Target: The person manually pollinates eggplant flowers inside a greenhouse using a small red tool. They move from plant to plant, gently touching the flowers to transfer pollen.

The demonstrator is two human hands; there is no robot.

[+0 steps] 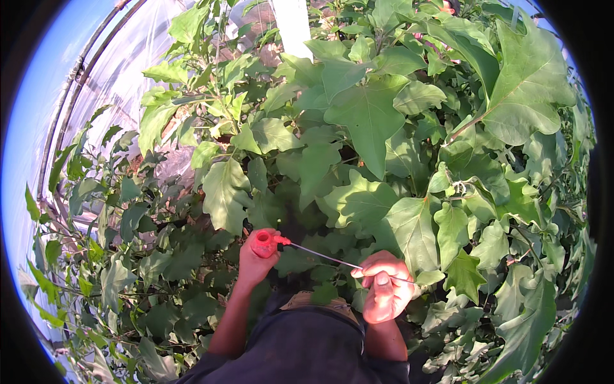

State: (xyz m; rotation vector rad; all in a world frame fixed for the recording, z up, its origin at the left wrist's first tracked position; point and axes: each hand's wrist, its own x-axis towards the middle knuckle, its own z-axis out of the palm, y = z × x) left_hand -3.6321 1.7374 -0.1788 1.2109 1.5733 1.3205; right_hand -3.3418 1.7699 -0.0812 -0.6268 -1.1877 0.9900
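My left hand (256,266) grips a small red plastic container (264,245) with a round open mouth facing up. Against its right side is a red tip (282,240), from which a thin rod (326,256) runs down to the right. Whether the tip belongs to the container or to the rod, I cannot tell. Thumb and fingers of my right hand (387,290) pinch that rod near its far end, and a short length sticks out past them. Both hands are in front of my dark shirt (312,345), among broad green leaves.
Leafy plants that look like eggplant (367,117) crowd in all around, with large leaves (412,230) close beside my right hand. Clear plastic sheeting (120,72) and curved poles (72,81) rise at the left. A white strip (292,29) hangs ahead. Another person (448,7) is partly visible behind foliage.
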